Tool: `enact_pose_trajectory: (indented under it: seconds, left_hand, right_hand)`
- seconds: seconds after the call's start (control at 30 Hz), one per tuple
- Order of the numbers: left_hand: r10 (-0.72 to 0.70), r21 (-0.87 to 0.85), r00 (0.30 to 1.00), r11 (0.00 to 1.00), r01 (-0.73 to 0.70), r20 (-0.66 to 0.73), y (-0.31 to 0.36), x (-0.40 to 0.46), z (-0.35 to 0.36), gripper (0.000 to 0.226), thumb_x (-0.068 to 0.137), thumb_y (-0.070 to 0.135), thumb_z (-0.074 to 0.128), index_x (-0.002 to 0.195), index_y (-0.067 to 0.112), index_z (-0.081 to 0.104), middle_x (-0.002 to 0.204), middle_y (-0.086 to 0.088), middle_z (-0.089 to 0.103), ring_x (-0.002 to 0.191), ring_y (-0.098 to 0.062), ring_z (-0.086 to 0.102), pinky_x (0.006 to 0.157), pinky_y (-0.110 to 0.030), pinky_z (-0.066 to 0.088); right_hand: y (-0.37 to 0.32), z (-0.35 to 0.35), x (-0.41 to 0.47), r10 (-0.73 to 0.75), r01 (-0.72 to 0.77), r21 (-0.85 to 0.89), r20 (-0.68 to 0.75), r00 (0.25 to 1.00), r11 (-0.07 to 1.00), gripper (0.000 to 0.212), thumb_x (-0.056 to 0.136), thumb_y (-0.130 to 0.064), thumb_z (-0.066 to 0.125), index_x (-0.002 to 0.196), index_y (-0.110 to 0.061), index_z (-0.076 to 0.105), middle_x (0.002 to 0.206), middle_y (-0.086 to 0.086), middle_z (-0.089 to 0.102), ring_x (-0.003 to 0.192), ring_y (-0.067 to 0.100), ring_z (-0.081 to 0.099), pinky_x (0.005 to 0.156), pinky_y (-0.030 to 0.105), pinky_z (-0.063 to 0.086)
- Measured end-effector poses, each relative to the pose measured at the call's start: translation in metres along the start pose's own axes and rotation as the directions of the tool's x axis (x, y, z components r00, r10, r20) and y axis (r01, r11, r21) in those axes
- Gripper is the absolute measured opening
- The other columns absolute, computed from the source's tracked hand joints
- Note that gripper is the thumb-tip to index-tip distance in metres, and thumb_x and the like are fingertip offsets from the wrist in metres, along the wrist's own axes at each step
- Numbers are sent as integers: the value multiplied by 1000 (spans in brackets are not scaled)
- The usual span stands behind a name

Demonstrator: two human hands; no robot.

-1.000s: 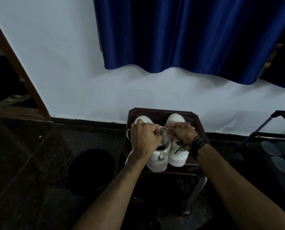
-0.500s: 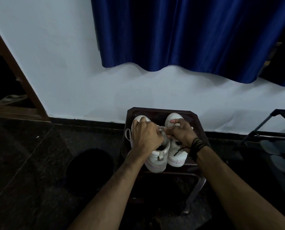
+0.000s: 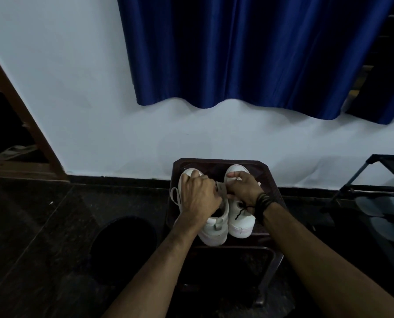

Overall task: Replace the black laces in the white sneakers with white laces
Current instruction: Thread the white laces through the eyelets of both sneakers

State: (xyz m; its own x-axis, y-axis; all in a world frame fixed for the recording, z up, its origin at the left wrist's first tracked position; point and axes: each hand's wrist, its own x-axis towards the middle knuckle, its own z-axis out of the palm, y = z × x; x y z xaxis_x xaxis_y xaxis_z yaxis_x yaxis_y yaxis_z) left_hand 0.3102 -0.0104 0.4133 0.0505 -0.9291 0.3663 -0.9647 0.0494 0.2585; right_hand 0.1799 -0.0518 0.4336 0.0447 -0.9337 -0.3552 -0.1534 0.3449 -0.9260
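Two white sneakers stand side by side, toes to the wall, on a dark stool (image 3: pixel 271 180). My left hand (image 3: pixel 198 196) lies over the left sneaker (image 3: pixel 214 230) with curled fingers that pinch a white lace (image 3: pixel 221 188) at its eyelets. My right hand (image 3: pixel 244 187) reaches across from above the right sneaker (image 3: pixel 239 223) and pinches the same white lace. A loop of white lace (image 3: pixel 175 198) hangs off the left sneaker's outer side. A black lace end (image 3: pixel 240 211) dangles over the right sneaker's opening. Both tongues are mostly hidden by my hands.
A white wall with a blue curtain (image 3: pixel 248 53) rises just behind the stool. A round black object (image 3: pixel 122 246) sits on the dark floor to the left. A black metal rack (image 3: pixel 379 196) stands at the right, a wooden door frame (image 3: pixel 19 111) at the left.
The view has tilted a little. Both hands stay on the left sneaker's white lace, and the right hand has shifted slightly toward the toe.
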Motion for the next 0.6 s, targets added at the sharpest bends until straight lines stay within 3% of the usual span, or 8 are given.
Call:
enact_pose_trajectory:
  seconds: [0.13, 0.2, 0.27, 0.33, 0.37, 0.43, 0.5, 0.6]
  left_hand:
    - [38, 28, 998, 999, -37, -41, -3, 0, 5, 19, 76, 28, 62, 59, 21, 66, 63, 7, 63, 84, -19, 57, 77, -38, 36]
    - [63, 32, 997, 998, -61, -39, -3, 0, 6, 26, 80, 36, 59, 59, 22, 65, 63, 8, 62, 84, -18, 57, 78, -38, 36]
    - [75, 26, 996, 997, -73, -47, -3, 1, 7, 29, 81, 40, 55, 59, 22, 64, 63, 8, 60, 83, -17, 57, 79, -38, 36]
    - [68, 22, 996, 998, -67, -59, -4, 1, 6, 28, 80, 38, 58, 58, 22, 63, 62, 7, 59, 81, -18, 56, 77, -39, 36]
    - [67, 25, 995, 998, -65, -69, -5, 0, 7, 27, 80, 35, 59, 58, 22, 63, 62, 6, 60, 81, -19, 56, 76, -39, 35]
    - [66, 20, 994, 998, -65, -85, -6, 0, 8, 23, 80, 31, 59, 60, 21, 63, 66, 6, 62, 83, -19, 57, 77, -39, 35]
    - [76, 11, 992, 997, -76, -98, -6, 0, 9, 20, 80, 29, 57, 64, 21, 66, 73, 5, 65, 86, -19, 57, 79, -38, 35]
    - [84, 17, 990, 996, -83, -113, -5, 0, 11, 19, 79, 31, 56, 68, 22, 68, 77, 6, 66, 88, -17, 56, 80, -37, 35]
  right_hand:
    - [-4, 8, -1, -14, 7, -144, -50, 999, 990, 38, 88, 3, 60, 122, -10, 51, 81, 8, 62, 63, 14, 58, 46, 20, 48]
    - [-3, 10, -5, -192, 145, -386, -87, 977, 911, 35, 89, -5, 59, 122, -13, 50, 76, -1, 58, 68, 15, 57, 61, 23, 46]
    - [-4, 8, -12, -437, 288, -614, -104, 894, 735, 34, 87, -5, 54, 120, -13, 48, 80, 0, 56, 79, 26, 57, 70, 29, 39]
    - [-10, -2, -13, -586, 359, -673, -137, 799, 647, 40, 82, 4, 48, 118, -13, 45, 86, 6, 60, 81, 32, 57, 67, 30, 37]
    - [-16, -11, -13, -609, 371, -651, -179, 772, 662, 44, 80, 9, 45, 116, -15, 43, 87, 7, 62, 81, 31, 59, 66, 29, 39]
    - [-30, -34, -14, -576, 394, -489, -309, 757, 779, 47, 80, 14, 46, 113, -17, 37, 81, 4, 61, 80, 28, 63, 68, 27, 46]
    - [-43, -58, -20, -447, 439, -118, -406, 797, 891, 46, 85, 16, 46, 112, -17, 30, 80, 4, 57, 84, 32, 67, 80, 32, 52]
    - [-55, -91, -31, -230, 388, 493, -351, 908, 779, 43, 93, 17, 34, 116, -17, 22, 92, 12, 49, 77, 29, 62, 83, 41, 54]
